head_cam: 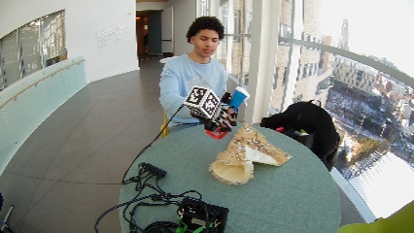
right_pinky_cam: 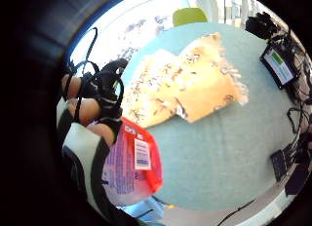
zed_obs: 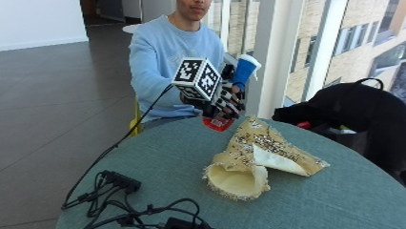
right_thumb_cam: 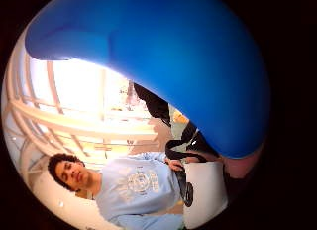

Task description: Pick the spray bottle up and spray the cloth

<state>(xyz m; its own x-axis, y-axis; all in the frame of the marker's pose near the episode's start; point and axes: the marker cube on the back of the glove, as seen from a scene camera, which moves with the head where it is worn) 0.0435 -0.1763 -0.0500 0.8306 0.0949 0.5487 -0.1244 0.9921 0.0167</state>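
Black cables (zed_obs: 126,200) lie nearest on the round teal table (zed_obs: 158,162), well short of your gloved right hand (zed_obs: 218,102). Your hand is curled around the spray bottle with blue head and red base (zed_obs: 243,70), held off the table. Just beyond your hand, the crumpled beige patterned cloth (zed_obs: 260,157) lies on the table.

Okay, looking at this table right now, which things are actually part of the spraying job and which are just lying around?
Part of the job:
spray bottle, held up off the table in the gloved right hand
cloth, crumpled on the table

Just lying about:
black cables
black bag beside the table
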